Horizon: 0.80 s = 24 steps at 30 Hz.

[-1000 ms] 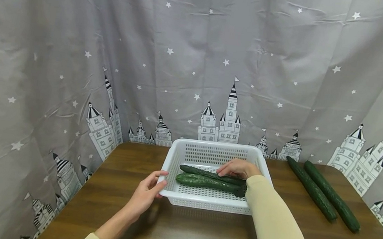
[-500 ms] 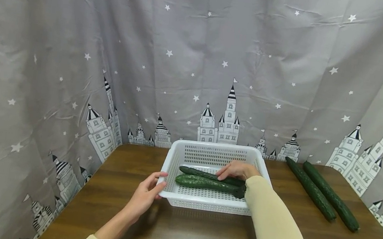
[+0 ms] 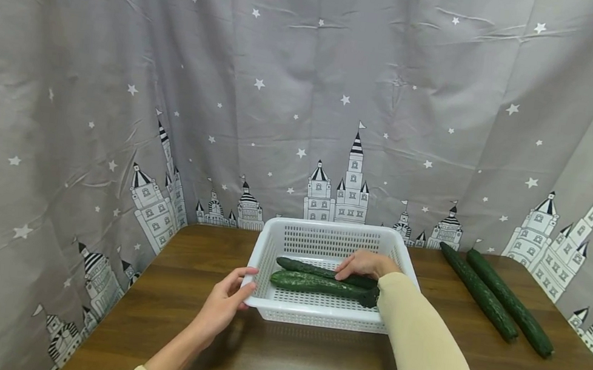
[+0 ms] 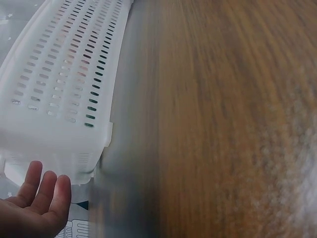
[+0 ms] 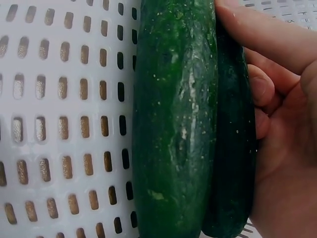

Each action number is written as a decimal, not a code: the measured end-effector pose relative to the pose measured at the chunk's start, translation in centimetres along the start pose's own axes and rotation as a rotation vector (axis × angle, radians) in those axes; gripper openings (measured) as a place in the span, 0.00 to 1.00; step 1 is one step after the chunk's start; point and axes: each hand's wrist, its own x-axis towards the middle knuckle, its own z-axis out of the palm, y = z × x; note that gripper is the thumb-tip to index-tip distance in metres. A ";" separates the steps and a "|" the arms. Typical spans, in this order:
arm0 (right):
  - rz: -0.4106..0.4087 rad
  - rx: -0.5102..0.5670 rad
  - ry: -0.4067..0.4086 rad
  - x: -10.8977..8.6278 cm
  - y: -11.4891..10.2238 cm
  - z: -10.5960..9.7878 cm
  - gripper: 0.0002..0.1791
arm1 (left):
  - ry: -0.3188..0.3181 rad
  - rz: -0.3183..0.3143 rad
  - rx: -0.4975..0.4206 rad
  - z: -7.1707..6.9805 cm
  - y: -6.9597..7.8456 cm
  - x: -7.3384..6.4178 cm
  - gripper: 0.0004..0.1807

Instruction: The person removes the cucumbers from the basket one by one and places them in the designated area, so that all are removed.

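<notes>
The right hand (image 3: 363, 264) has its fingers curled round a slender, dark-green, bumpy cucumber (image 3: 302, 266) — its long axis runs sideways, the free end pointing from that grip toward the left hand (image 3: 225, 299). On the person's side of the gripping fingers, a thicker, pale-flecked green cucumber (image 3: 311, 283) lies alongside, nearly parallel. Both are inside a white, rectangular, perforated plastic basket (image 3: 320, 311). The left fingers, farther from the slender one, pinch the basket's rim against the thumb — outside the side wall.
</notes>
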 end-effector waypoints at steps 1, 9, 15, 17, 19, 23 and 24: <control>-0.002 -0.001 0.000 0.0 0.0 0.0 0.18 | 0.000 0.000 0.000 0.0 0.0 0.0 0.18; -0.039 -0.014 -0.016 -0.1 -0.2 -0.1 0.18 | -0.005 -0.014 0.004 0.0 0.0 0.1 0.19; -0.050 -0.057 0.016 -0.1 -0.3 -0.1 0.18 | -0.018 -0.019 0.012 0.0 0.0 0.1 0.18; -0.053 -0.060 0.038 0.0 -0.4 -0.1 0.17 | -0.016 -0.020 0.011 0.0 0.0 0.1 0.18; -0.058 -0.060 0.059 0.1 -0.6 -0.1 0.17 | -0.011 -0.019 0.007 -0.1 -0.1 0.1 0.18; -0.068 -0.057 0.103 0.0 -1.1 0.0 0.17 | -0.007 -0.014 0.005 -0.1 -0.2 0.1 0.18; -0.067 -0.050 0.114 0.0 -1.2 0.0 0.17 | -0.007 -0.011 0.005 -0.1 -0.2 0.2 0.17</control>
